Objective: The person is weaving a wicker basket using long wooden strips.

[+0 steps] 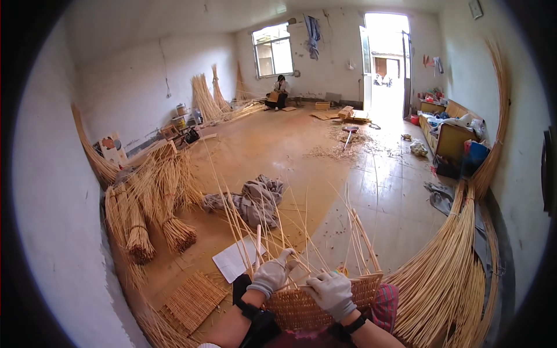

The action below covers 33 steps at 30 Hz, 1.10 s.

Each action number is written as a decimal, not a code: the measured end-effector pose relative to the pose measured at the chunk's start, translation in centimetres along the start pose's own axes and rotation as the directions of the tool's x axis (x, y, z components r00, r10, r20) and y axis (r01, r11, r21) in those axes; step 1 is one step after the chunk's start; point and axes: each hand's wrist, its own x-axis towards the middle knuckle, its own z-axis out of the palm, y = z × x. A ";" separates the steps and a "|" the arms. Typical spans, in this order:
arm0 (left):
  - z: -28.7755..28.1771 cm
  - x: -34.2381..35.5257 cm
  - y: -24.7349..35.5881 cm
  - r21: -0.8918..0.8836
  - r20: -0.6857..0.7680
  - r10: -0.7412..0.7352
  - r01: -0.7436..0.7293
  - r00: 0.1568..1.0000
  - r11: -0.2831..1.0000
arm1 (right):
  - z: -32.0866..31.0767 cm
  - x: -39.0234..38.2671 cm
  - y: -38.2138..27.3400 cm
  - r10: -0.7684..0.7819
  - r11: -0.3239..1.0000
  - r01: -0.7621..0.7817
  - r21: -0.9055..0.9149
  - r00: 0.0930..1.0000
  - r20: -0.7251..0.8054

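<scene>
A partly woven wicker basket (296, 311) is close in front of me, with long thin rods standing up from its edge. My left hand (271, 275), in a pale work glove, is closed at the basket's left part, its fingers bent around a wicker rod. Along the basket's upper edge, my right hand (332, 292) wears a similar glove and grips the rim with fingers curled over it. A thicker pale stick (258, 246) rises just beyond my left hand. The fingertips of both hands are partly hidden among the rods.
Bundles of wicker rods (139, 232) lie at the left, and a large sheaf (444, 261) leans at the right. A woven panel (194, 301), a white sheet (235, 261) and crumpled cloth (258, 200) lie on the floor. Another person (279, 93) sits at the far wall.
</scene>
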 end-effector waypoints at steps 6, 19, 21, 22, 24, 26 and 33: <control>-0.7 -0.1 0.8 -0.033 0.009 -0.031 0.031 0.999 0.999 | 0.4 -0.6 0.4 -0.017 0.999 0.016 -0.040 0.999 -0.029; 0.0 -0.2 -0.2 -0.088 -0.075 0.020 -0.027 0.997 0.996 | 0.5 -0.3 -0.6 -0.036 0.992 0.038 -0.118 0.999 0.020; -0.4 -0.4 0.5 -0.101 -0.056 0.000 -0.005 0.998 0.995 | 0.5 -0.2 0.2 -0.086 0.987 0.097 -0.129 0.993 0.086; -0.8 -0.5 0.8 -0.094 -0.058 -0.006 0.000 0.998 0.996 | 0.5 -0.2 0.4 -0.107 0.984 0.122 -0.132 0.987 0.119; -1.5 -0.7 1.3 -0.087 -0.068 -0.013 0.007 0.998 0.996 | 0.3 0.0 0.0 -0.045 0.996 0.052 -0.070 0.994 0.102; -0.9 -0.7 0.5 -0.130 -0.145 0.041 -0.060 0.989 0.990 | 0.3 0.0 -0.6 0.005 0.998 -0.001 -0.065 0.997 0.070; -0.9 -0.1 0.8 -0.163 -0.096 0.018 -0.033 0.995 0.986 | 1.6 -1.2 -0.7 0.102 0.989 -0.102 -0.110 0.995 -0.006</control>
